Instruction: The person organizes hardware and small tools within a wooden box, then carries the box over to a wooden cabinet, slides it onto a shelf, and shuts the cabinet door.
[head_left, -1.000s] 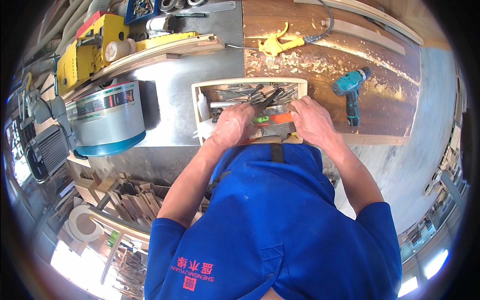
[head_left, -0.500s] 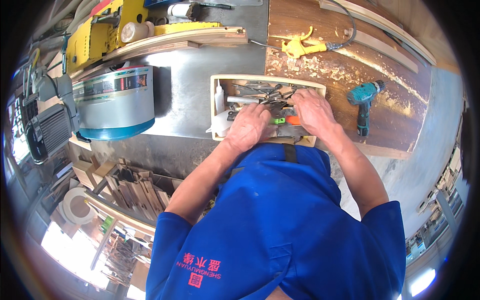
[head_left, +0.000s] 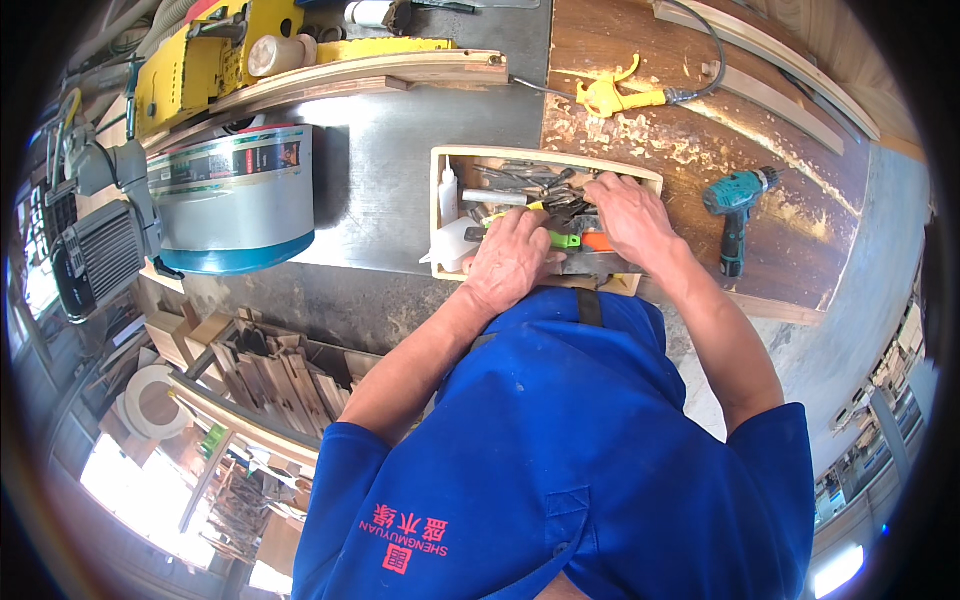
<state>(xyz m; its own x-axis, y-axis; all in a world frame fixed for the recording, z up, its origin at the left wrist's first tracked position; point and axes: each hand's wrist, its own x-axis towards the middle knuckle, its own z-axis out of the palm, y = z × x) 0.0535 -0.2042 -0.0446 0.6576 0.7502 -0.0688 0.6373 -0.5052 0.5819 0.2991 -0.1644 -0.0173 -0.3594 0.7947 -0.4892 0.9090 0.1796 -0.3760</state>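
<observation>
Left hand: the left hand (head_left: 512, 262) lies palm-down inside the wooden tool tray (head_left: 445, 163), fingers curled over a green-handled tool (head_left: 563, 240); whether it actually grips the handle I cannot tell.
Right hand: the right hand (head_left: 628, 218) rests in the tray's right half, fingers bent down among the metal tools (head_left: 530, 182), just above an orange-handled tool (head_left: 597, 242); what it pinches, if anything, is hidden.
Tray: a shallow pale wood box at the bench's near edge, straddling the metal and wood parts; a small white bottle (head_left: 449, 192) stands in its left end.
Bench: the left part is grey sheet metal (head_left: 390, 160), the right part dark brown wood (head_left: 640, 150) strewn with sawdust and shavings.
On the wood: a teal cordless drill (head_left: 736, 210) lies right of the tray, well apart from a yellow air gun (head_left: 612, 96) on its hose farther back.
On the metal: a large roll with a blue rim (head_left: 235, 200) lies left of the tray; curved wooden strips (head_left: 370, 75) and a yellow machine (head_left: 205, 60) sit behind it.
Room: a workshop; offcuts of wood (head_left: 270, 370) are stacked below the bench at left, and the floor is grey concrete (head_left: 860, 300) at right.
</observation>
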